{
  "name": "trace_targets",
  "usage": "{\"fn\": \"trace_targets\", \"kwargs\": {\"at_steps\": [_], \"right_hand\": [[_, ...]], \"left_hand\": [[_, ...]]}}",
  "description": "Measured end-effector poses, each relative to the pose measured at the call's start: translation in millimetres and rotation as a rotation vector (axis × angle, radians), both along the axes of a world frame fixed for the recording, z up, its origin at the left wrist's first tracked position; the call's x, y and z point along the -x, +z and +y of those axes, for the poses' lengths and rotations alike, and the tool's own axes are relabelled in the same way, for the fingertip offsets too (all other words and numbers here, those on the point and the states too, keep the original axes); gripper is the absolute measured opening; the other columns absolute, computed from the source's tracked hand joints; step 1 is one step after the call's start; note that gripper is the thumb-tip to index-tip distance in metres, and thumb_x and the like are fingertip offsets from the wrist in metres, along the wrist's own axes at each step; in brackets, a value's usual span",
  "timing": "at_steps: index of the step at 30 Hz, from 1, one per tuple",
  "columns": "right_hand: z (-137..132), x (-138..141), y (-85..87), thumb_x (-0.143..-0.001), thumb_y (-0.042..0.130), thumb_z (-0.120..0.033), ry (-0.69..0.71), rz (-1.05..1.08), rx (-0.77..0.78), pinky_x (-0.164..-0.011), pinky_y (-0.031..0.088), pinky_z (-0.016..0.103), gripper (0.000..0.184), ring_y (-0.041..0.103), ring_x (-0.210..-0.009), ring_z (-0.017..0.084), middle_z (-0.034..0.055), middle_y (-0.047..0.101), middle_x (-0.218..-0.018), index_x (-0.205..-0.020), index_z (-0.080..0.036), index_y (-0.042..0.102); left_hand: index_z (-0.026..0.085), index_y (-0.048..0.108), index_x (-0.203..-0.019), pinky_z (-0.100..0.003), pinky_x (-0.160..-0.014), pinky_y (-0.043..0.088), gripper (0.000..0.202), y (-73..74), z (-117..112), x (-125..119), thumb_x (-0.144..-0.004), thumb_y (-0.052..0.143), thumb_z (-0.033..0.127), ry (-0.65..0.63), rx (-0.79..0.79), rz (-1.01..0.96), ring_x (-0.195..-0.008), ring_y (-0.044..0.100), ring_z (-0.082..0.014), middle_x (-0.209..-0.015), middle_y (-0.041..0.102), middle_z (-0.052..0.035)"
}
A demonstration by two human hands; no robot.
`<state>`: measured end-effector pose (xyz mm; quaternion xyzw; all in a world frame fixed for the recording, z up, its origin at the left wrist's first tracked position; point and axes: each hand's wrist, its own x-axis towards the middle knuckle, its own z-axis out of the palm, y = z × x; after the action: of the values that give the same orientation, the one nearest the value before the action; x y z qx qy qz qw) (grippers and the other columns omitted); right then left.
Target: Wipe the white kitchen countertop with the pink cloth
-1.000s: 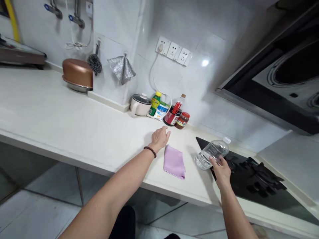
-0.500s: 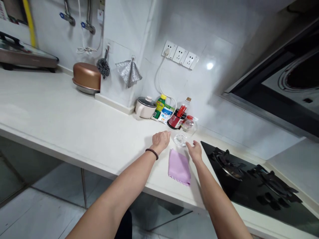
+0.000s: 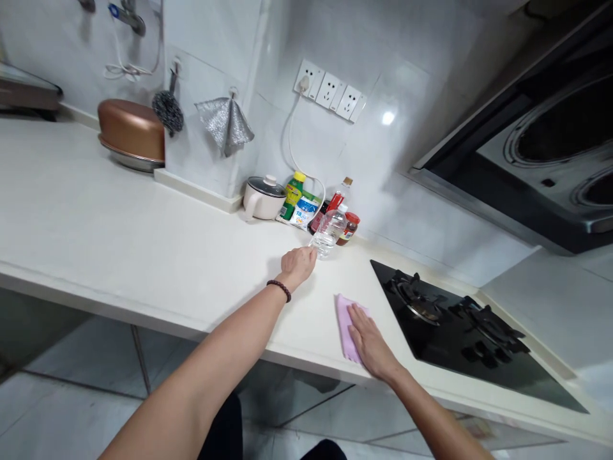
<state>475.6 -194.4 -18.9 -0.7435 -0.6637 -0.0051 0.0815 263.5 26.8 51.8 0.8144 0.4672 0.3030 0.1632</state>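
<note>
My left hand (image 3: 299,263), with a dark beaded bracelet on its wrist, is closed in a fist just above the white counter. Its curled fingers face away from me, so what they hold, if anything, is hidden. Right beyond it stands a clear plastic bottle (image 3: 330,231) with a white cap, and the knuckles overlap its lower left side. My right hand (image 3: 371,342) lies flat, fingers stretched out, on a folded pink cloth (image 3: 345,319) near the counter's front edge. The cloth's left part shows beside the hand.
Behind the bottle, along the wall, are a lidded cream pot (image 3: 264,198), a green bottle with yellow cap (image 3: 293,193), a white packet (image 3: 304,211) and a red-lidded jar (image 3: 349,230). A black gas hob (image 3: 445,351) lies right, under the range hood (image 3: 483,140). A copper-coloured pan (image 3: 131,131) sits left.
My right hand has come down and back from beside the clear bottle onto the pink cloth. The bottle now stands farther back, by the jars. My left hand stays closed, near it.
</note>
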Motion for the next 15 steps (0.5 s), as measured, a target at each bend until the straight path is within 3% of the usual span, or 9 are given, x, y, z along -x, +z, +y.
{"fn": "trace_targets", "kwargs": {"at_steps": [3,6,11,15], "right_hand": [[-24.8,-47.4,-1.1,-0.101,0.023,-0.052,-0.102,-0.098,0.002,-0.123,0.016,0.051,0.065,0.025,-0.15,0.025,0.0085,0.031,-0.161,-0.156,-0.019,0.033],[-23.3,-88.9,-7.5,-0.098,0.025,-0.045,-0.172,-0.139,0.011,-0.122,0.02,0.052,0.065,0.032,-0.147,0.029,0.0145,0.043,-0.154,-0.15,-0.013,0.044],[24.4,-125.9,-23.2,-0.096,0.021,-0.048,-0.207,-0.049,-0.044,-0.122,0.024,0.05,0.073,0.025,-0.149,0.03,0.0201,0.037,-0.156,-0.149,-0.002,0.041],[71.9,-144.2,-26.0,-0.095,0.02,-0.063,-0.193,-0.032,-0.138,-0.121,0.021,0.052,0.081,0.022,-0.15,0.031,0.0184,0.038,-0.157,-0.15,-0.007,0.04]], "left_hand": [[0.024,0.075,-0.098,-0.032,-0.081,0.049,0.051,-2.7,-8.1,-7.8,-0.103,0.03,0.044,-0.062,-0.029,0.023,-0.096,0.07,-0.0249,-0.101,0.076,-0.01],[0.023,0.075,-0.097,-0.032,-0.081,0.05,0.049,-4.0,-16.4,-16.5,-0.103,0.031,0.044,-0.115,-0.046,0.05,-0.096,0.07,-0.025,-0.1,0.076,-0.0097],[0.022,0.074,-0.095,-0.034,-0.081,0.049,0.049,-3.5,-24.1,-24.0,-0.103,0.031,0.044,-0.16,-0.057,0.052,-0.095,0.07,-0.0263,-0.098,0.076,-0.0105],[0.022,0.074,-0.095,-0.035,-0.084,0.048,0.05,-2.5,-28.5,-25.6,-0.103,0.031,0.046,-0.18,-0.031,0.06,-0.098,0.069,-0.0262,-0.098,0.075,-0.0107]]}}
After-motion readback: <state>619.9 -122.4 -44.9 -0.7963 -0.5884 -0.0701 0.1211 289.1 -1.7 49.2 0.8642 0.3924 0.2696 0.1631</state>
